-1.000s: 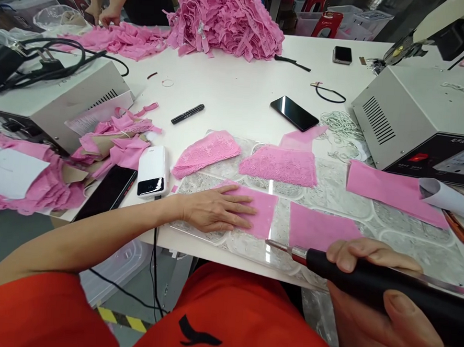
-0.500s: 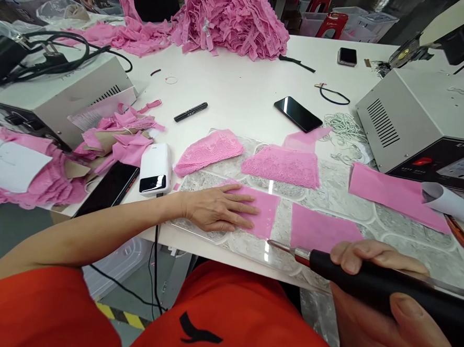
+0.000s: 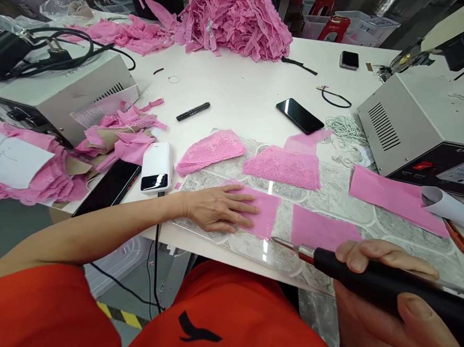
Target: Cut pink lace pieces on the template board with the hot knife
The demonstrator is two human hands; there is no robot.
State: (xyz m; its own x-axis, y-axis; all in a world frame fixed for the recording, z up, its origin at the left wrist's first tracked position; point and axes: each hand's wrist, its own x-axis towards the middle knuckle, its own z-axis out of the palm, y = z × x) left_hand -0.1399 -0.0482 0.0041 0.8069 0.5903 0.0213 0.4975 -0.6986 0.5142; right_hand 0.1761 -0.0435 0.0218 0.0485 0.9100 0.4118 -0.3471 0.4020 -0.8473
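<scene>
My left hand (image 3: 218, 208) lies flat, fingers stretched, on a pink fabric piece (image 3: 266, 217) near the front edge of a marble-patterned sheet (image 3: 329, 182). My right hand (image 3: 390, 288) is closed around a thick black-handled tool (image 3: 348, 267) with a slender metal tip. That tip sits just beside the lower right corner of the fabric under my left hand; whether it touches the sheet I cannot tell. A second flat pink piece (image 3: 323, 229) lies to the right, just beyond the tool. Behind my hands are two pink lace pieces, one rounded (image 3: 212, 151) and one four-sided (image 3: 283, 166).
A grey machine box (image 3: 420, 117) stands at right, another (image 3: 64, 92) at left. A white power bank (image 3: 156, 166) and phone (image 3: 107, 187) lie by my left arm. Farther back are a marker (image 3: 193, 111), a second phone (image 3: 299, 115) and a large pink lace heap (image 3: 237, 22).
The tool and my right hand have shifted slightly right, away from the fabric corner. My left hand stays in place. At the back left, another person's hands have left the view.
</scene>
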